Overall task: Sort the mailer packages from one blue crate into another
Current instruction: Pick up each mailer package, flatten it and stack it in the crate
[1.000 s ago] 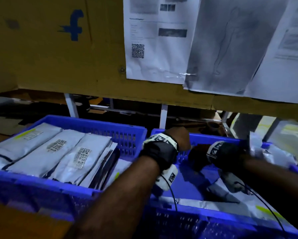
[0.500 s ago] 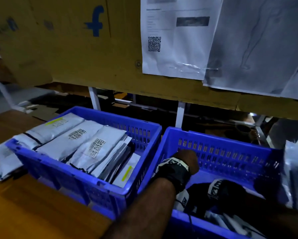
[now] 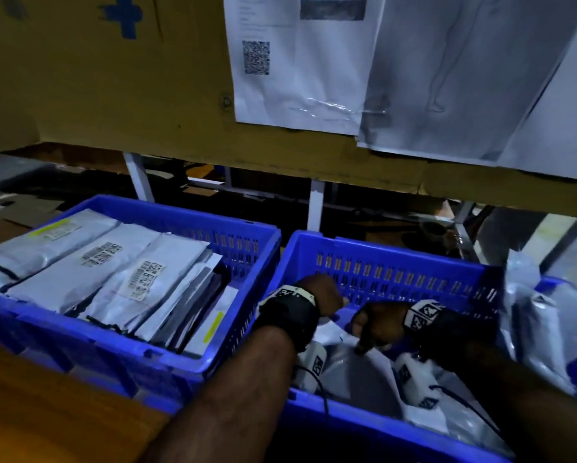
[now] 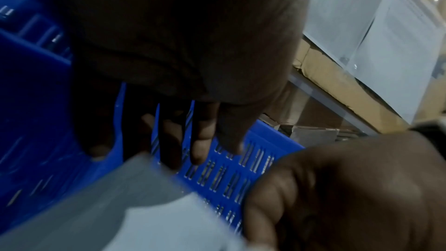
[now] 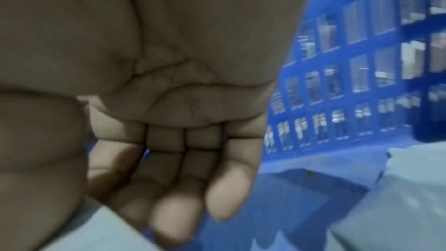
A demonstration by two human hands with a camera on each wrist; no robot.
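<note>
Both hands reach into the right crate (image 3: 397, 259). The left hand (image 3: 323, 295) and the right hand (image 3: 377, 324) have loose fingers, holding nothing. They should pinch one mailer (image 3: 357, 365) by its edge.

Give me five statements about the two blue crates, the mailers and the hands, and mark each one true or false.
1. Both hands are inside the right crate. True: the left hand and the right hand reach into it.
2. The left crate holds no mailers. False: a row of grey mailers fills it.
3. The right hand touches a mailer in the right crate. True.
4. The papers hang on a blue wall. False: they are fixed to brown cardboard.
5. The left hand holds a mailer above the left crate. False: it is low in the right crate.
</note>
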